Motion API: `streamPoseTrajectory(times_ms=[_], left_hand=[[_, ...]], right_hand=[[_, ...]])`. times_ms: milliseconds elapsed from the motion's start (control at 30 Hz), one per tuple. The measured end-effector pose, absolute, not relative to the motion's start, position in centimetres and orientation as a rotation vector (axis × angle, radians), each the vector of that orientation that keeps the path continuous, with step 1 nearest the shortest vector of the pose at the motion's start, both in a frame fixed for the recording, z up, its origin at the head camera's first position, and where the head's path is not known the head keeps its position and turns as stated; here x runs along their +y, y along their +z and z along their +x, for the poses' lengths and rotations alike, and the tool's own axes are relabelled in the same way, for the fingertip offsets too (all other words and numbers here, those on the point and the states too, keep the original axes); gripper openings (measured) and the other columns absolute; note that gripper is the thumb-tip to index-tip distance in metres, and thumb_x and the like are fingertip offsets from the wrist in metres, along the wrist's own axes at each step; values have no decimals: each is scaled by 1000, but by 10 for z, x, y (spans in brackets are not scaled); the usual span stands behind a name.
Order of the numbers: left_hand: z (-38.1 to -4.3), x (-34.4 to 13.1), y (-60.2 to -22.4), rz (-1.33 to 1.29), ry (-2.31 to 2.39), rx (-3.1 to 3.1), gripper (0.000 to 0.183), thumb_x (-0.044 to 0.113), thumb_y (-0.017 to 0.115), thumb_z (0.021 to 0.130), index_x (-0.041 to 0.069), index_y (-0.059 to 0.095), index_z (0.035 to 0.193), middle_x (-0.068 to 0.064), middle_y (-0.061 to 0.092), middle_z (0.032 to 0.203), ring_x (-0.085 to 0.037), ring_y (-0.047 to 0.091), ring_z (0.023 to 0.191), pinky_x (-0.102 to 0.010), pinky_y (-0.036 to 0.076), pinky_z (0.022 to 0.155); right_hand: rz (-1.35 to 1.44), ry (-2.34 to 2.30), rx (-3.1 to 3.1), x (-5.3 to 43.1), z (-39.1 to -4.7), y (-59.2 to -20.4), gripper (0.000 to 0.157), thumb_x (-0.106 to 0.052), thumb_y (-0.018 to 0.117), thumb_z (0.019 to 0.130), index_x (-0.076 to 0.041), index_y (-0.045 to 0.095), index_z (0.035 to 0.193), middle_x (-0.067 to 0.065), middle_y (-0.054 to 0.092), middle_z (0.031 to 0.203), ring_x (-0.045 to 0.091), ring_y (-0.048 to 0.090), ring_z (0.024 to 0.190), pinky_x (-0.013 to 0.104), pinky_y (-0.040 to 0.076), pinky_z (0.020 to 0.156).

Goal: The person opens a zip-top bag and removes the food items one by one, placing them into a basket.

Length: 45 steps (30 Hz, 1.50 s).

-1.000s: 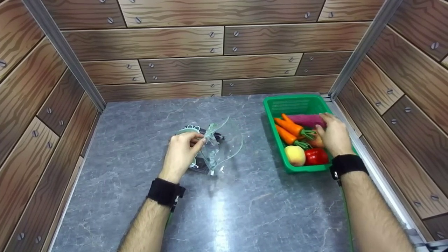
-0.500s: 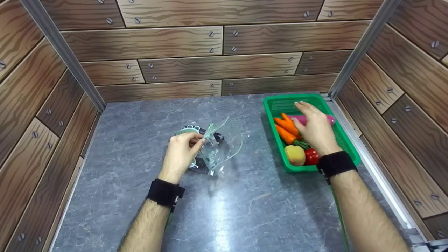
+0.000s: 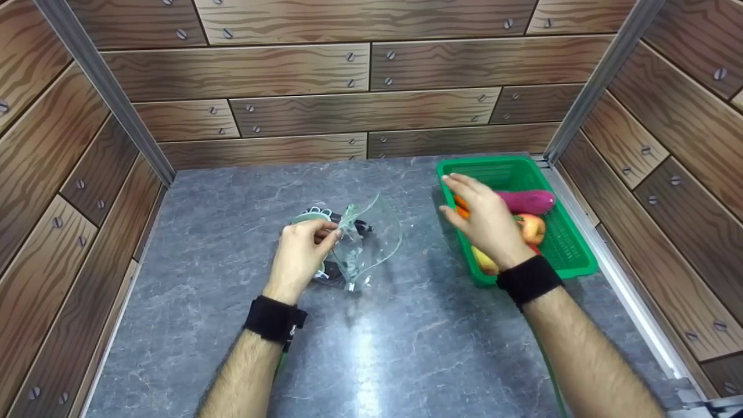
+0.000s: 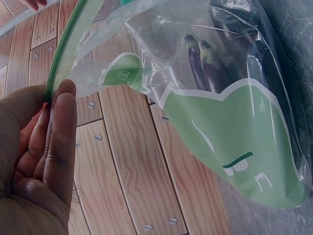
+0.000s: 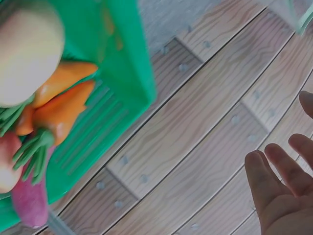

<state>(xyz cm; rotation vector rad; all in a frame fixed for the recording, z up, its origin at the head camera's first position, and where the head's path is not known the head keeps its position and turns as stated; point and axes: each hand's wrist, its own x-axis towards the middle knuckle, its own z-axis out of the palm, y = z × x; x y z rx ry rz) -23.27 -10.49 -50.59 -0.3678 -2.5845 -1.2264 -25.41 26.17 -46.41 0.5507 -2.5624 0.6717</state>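
Observation:
My left hand (image 3: 302, 249) pinches the edge of a clear plastic zip bag (image 3: 380, 238) on the table, its mouth spread toward the right. In the left wrist view the bag shows a green printed panel (image 4: 220, 132), with dark purple eggplants (image 4: 208, 68) inside. My right hand (image 3: 487, 220), fingers spread and holding nothing, is over the left side of a green basket (image 3: 572, 249). In the basket lie a magenta, long vegetable (image 3: 529, 201), a red-yellow apple (image 3: 531, 228), a yellow fruit (image 3: 484, 261) and orange carrots (image 5: 63, 110). The right hand partly hides the carrots and a red pepper.
Grey marbled table (image 3: 400, 360) lies between the bag and the basket. Wood-print walls (image 3: 302, 110) stand at the back and on both sides. A white rail (image 3: 633, 307) runs along the right edge, near the basket.
My right hand has left the right side of the basket and moved left across it, its fingers opening out and holding nothing. The left hand and the bag have stayed in place.

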Motion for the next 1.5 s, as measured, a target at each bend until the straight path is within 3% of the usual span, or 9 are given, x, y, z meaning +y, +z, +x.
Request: streamPoseTrajectory(times_ms=[367,1100,1300,1500], left_hand=[[-233,-107,-507,-357,-1232,-2577,16,18,87,108,6,90,119,-8,91,104,-23,89,93,-41,74,84],[-232,-110,-508,-365,-1211,-2572,16,17,88,107,6,90,119,-10,91,106,-24,89,94,-41,74,85],[-231,-110,-508,-358,-1216,-2570,15,17,87,108,7,90,118,-8,91,105,-22,88,93,-40,74,83],[-230,-110,-508,-359,-1229,-2557,15,16,88,107,5,90,117,-8,91,102,-22,88,92,-41,74,82]], right_hand=[[781,566,-2575,208,-243,-470,57,-18,88,107,0,70,158,25,73,160,47,74,144,62,62,123],[902,625,-2700,146,-249,-505,52,-14,86,107,0,71,155,25,75,156,45,76,142,57,64,123],[888,587,-2750,138,-258,-513,48,-11,87,106,4,73,149,24,80,147,44,79,136,55,66,120],[884,564,-2765,131,-265,-522,42,-9,86,104,3,76,143,22,84,134,42,82,123,55,70,108]])
